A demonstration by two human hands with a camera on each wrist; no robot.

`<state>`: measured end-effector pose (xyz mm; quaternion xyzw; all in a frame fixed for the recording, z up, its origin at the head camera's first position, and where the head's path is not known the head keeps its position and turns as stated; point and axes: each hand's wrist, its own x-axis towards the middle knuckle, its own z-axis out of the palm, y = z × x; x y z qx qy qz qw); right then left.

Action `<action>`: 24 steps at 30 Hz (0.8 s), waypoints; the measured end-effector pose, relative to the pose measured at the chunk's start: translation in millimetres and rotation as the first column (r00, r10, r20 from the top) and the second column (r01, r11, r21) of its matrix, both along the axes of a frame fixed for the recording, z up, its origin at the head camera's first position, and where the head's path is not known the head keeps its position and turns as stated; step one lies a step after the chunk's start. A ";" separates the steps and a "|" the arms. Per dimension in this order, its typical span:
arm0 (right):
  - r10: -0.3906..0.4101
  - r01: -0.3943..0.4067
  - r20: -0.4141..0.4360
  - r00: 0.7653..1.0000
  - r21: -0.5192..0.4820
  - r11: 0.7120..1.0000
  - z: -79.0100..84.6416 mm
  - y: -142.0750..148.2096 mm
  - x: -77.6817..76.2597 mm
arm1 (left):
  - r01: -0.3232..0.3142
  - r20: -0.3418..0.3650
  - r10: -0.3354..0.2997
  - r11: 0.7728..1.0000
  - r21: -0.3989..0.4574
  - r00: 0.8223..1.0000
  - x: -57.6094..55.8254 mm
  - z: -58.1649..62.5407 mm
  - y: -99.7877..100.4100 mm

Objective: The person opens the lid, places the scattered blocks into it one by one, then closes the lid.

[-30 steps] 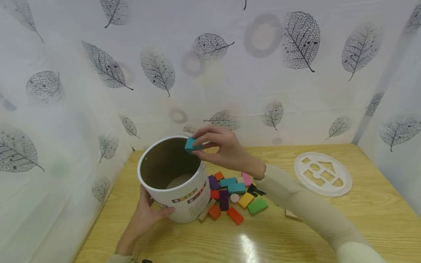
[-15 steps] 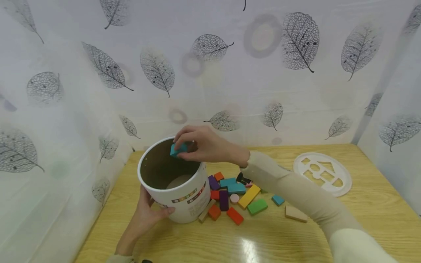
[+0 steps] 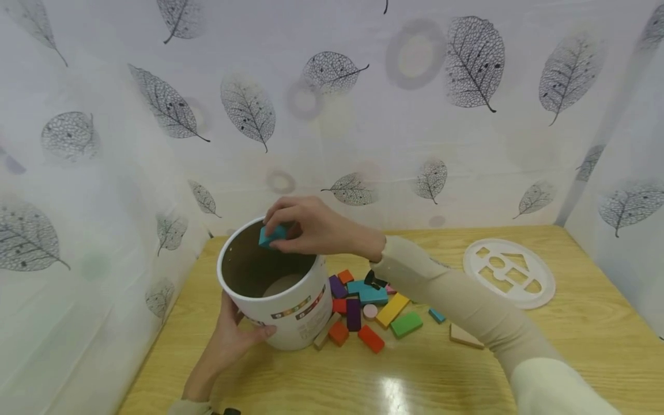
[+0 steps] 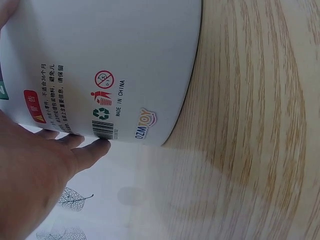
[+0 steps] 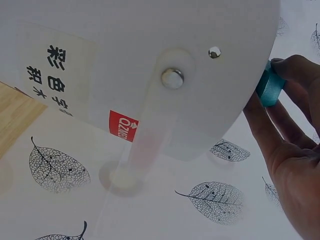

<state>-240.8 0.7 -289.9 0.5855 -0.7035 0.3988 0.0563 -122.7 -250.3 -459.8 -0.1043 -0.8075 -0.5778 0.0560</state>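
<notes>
My right hand (image 3: 316,227) pinches a teal toy block (image 3: 272,236) between thumb and fingertips, over the mouth of a white bucket (image 3: 298,328). In the right wrist view the block (image 5: 271,87) shows just beyond the bucket's rim. With the thumb on the near wall and the fingers round the far left side, my left hand (image 3: 230,346) holds the bucket, which stands upright on the table. The left wrist view has the fingers of this hand (image 4: 40,170) against the printed wall by the barcode. What part of the bucket's floor shows is pale and bare.
Several coloured blocks lie close by the bucket's right side, among them a green block (image 3: 407,325), a yellow block (image 3: 392,310) and a red block (image 3: 370,339). A wooden block (image 3: 466,336) lies farther right. Behind it is a white lid (image 3: 544,282) with shaped holes.
My right hand has carried the teal block leftward from the bucket's right rim to over its opening, slowing in the last half second. The left hand and the bucket have stayed in place.
</notes>
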 end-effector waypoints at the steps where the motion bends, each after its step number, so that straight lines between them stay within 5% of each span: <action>1: 0.001 -0.001 0.001 1.000 -0.001 1.000 -0.3 0.1 0.0 | -0.002 0.003 0.002 1.000 0.003 1.000 0.0 -0.2 -0.1; 14: 0.003 -0.003 -0.035 0.999 -0.001 1.000 -5.9 -2.7 2.2 | -0.002 0.007 0.001 1.000 0.005 1.000 0.0 -0.6 -0.6; 24: -0.101 0.092 -0.110 0.989 -0.089 0.992 -2.2 11.5 0.5 | -0.011 -0.001 0.011 1.000 0.005 1.000 1.2 1.8 1.8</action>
